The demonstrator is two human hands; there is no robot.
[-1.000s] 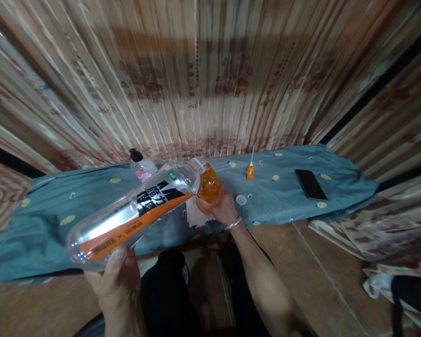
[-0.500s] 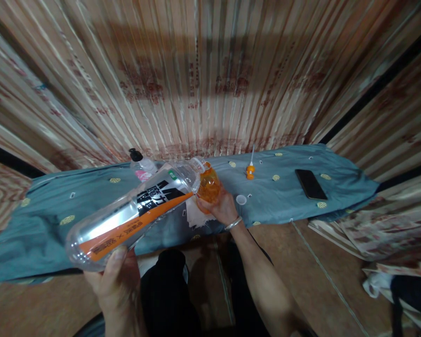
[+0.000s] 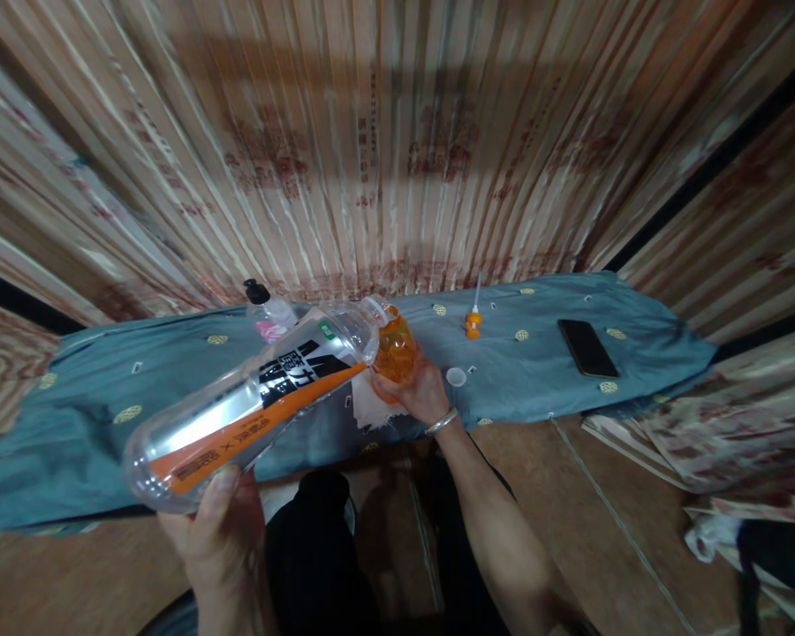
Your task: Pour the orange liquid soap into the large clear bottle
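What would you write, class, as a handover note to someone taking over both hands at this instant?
Left hand: grips the base of the large clear bottle, tilted, neck against the small orange bottle.
Right hand: holds the orange bottle over the blue cloth.
Done: orange bottle's cap is off; a white cap lies beside it.
Left: liquid flow not visible; caps not back on.

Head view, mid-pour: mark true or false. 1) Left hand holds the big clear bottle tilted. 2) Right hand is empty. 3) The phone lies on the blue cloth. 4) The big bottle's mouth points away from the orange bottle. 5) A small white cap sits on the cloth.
1) True: the left hand holds the large clear bottle tilted.
2) False: the right hand grips the orange bottle.
3) True: the phone lies on the blue cloth.
4) False: its mouth meets the orange bottle.
5) True: the white cap sits beside the right hand.
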